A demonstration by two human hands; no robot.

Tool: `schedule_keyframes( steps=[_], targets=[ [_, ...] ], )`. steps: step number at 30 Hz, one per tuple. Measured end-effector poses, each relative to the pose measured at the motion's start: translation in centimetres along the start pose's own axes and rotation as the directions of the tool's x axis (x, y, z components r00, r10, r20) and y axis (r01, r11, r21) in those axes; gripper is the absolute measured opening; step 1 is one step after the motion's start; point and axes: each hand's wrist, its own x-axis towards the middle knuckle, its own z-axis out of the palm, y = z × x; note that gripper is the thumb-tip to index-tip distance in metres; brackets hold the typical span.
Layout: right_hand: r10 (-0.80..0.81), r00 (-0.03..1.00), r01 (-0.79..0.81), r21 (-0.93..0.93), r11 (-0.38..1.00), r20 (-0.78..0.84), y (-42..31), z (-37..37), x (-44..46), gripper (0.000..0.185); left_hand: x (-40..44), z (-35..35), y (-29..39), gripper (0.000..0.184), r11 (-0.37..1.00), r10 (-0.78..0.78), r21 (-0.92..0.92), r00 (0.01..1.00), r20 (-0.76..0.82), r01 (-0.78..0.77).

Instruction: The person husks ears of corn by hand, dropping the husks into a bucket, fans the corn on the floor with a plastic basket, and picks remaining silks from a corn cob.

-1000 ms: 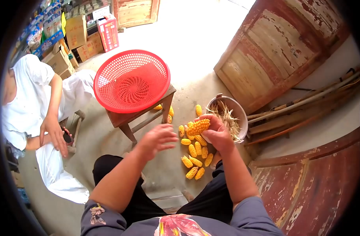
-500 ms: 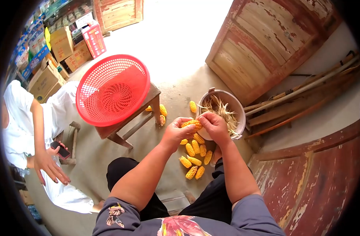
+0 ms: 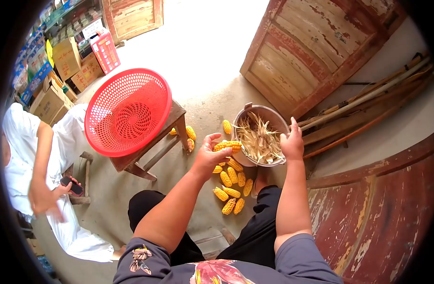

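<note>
My left hand (image 3: 211, 154) is closed around a yellow ear of corn (image 3: 228, 146), held level above the floor. My right hand (image 3: 293, 141) is beside the right rim of a bucket (image 3: 287, 124), with its fingers apart and nothing visible in them. Pale dry corn husks (image 3: 258, 139) fill the bucket. Several husked ears of corn (image 3: 232, 175) lie on the floor below my hands. One more ear (image 3: 227, 126) rests to the left of the bucket, and a few others (image 3: 191, 133) lie by the stool.
A red plastic basket (image 3: 131, 118) sits on a wooden stool (image 3: 176, 113) to the left. A person in white (image 3: 25, 142) sits at far left, holding a phone (image 3: 71, 184). Poles (image 3: 364, 104) lean behind the bucket near a wooden door (image 3: 316, 52). Cardboard boxes (image 3: 67, 59) stand back left.
My right hand has left the ear of corn and moved right to the bucket's edge, its fingers parting. My left hand keeps the ear. The seated person's free hand has moved.
</note>
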Motion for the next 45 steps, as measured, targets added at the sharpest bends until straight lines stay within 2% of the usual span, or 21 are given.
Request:
schedule_keyframes(
  steps=[1,3,5,7,8,10,11,12,14,17,19,22,25,27,29,33,34,35,37,43,45],
  targets=[
    [-0.001,1.000,0.001,0.002,1.000,-0.001,-0.1,0.0,-0.2,0.065,0.0,-0.1,0.0,0.066,1.000,0.017,0.014,1.000,-0.009,-0.017],
    [-0.163,0.982,0.151,-0.128,0.980,-0.092,-0.8,0.0,-0.5,0.076,0.0,-0.5,-0.2,0.067,0.998,0.054,0.042,0.999,-0.002,-0.054],
    [-0.214,0.972,0.207,-0.080,0.975,-0.092,-2.3,-0.2,-0.7,0.070,0.2,-0.8,-0.4,0.068,0.994,0.089,0.068,0.996,0.005,-0.089],
    [-0.322,0.945,0.326,0.184,0.927,-0.054,-3.2,0.1,-0.6,0.056,0.3,-0.9,-0.6,0.067,0.993,0.109,0.050,0.994,0.013,-0.109],
    [-0.339,0.940,0.334,0.241,0.911,-0.022,-3.8,0.5,-0.7,0.041,0.3,-0.9,-0.6,0.067,0.993,0.107,0.050,0.994,0.012,-0.108],
    [-0.350,0.923,0.221,0.522,0.824,0.161,-4.9,1.3,-1.3,0.032,0.3,-0.8,-0.5,0.066,0.986,0.143,0.091,0.990,0.008,-0.143],
    [-0.357,0.893,0.134,0.596,0.792,0.274,-6.2,0.9,-2.1,0.030,0.3,-0.8,-0.5,0.066,0.986,0.141,0.092,0.990,0.009,-0.141],
    [-0.354,0.894,0.131,0.596,0.792,0.274,-7.3,0.9,-2.9,0.030,0.4,-0.8,-0.5,0.064,0.982,0.152,0.115,0.988,0.007,-0.152],
    [-0.495,0.806,0.171,0.673,0.720,0.325,-9.0,1.1,-4.3,0.022,0.5,-0.7,-0.7,0.062,0.977,0.162,0.139,0.987,0.005,-0.161],
    [-0.583,0.750,0.295,0.630,0.718,0.314,-9.7,1.8,-5.1,0.016,0.7,-0.7,-1.1,0.056,0.968,0.179,0.168,0.983,0.044,-0.184],
    [-0.583,0.777,0.321,0.646,0.693,0.239,-9.7,2.1,-5.2,0.015,0.6,-0.6,-1.2,0.049,0.984,0.155,0.079,0.985,0.075,-0.161],
    [-0.535,0.790,0.286,0.592,0.753,0.299,-9.2,1.6,-4.3,0.017,0.1,-0.1,-0.6,0.043,0.993,0.091,0.067,0.988,0.126,-0.100],
    [-0.418,0.856,0.262,0.440,0.859,0.305,-8.1,0.6,-3.4,0.021,0.1,-0.2,-0.9,0.041,0.991,0.118,0.040,0.983,0.143,-0.124],
    [-0.278,0.949,0.215,0.340,0.915,0.147,-5.7,1.2,-2.3,0.018,0.2,-0.3,-0.7,0.041,0.991,0.120,0.041,0.982,0.145,-0.127],
    [-0.346,0.930,0.364,0.176,0.915,-0.126,-4.0,0.7,-1.0,0.014,0.1,-0.5,-0.7,0.042,0.991,0.121,0.041,0.982,0.147,-0.128],
    [-0.428,0.883,0.446,0.064,0.893,-0.191,-5.4,-0.6,-1.6,0.028,0.1,-0.8,-0.6,0.042,0.988,0.135,0.059,0.982,0.129,-0.143],
    [-0.336,0.934,0.253,0.437,0.863,0.123,-4.9,0.5,-2.0,0.028,0.1,-0.8,-0.5,0.042,0.986,0.139,0.070,0.983,0.124,-0.149],
    [-0.324,0.837,-0.070,0.674,0.735,0.441,-4.4,1.4,-2.4,0.028,0.1,-0.7,-0.4,0.042,0.986,0.141,0.070,0.982,0.122,-0.150],
    [-0.404,0.699,-0.031,0.589,0.807,0.591,-8.0,0.2,-4.0,0.025,-0.1,-0.7,-0.3,0.042,0.986,0.150,0.058,0.981,0.126,-0.159],
    [-0.495,0.715,0.078,0.647,0.759,0.494,-9.6,0.7,-5.0,0.021,0.1,-0.9,-0.1,0.039,0.987,0.143,0.054,0.980,0.139,-0.151],
    [-0.448,0.692,-0.092,0.684,0.724,0.566,-8.8,1.2,-4.8,0.021,0.0,-0.8,0.0,0.039,0.986,0.143,0.060,0.978,0.151,-0.153]
  ],
)
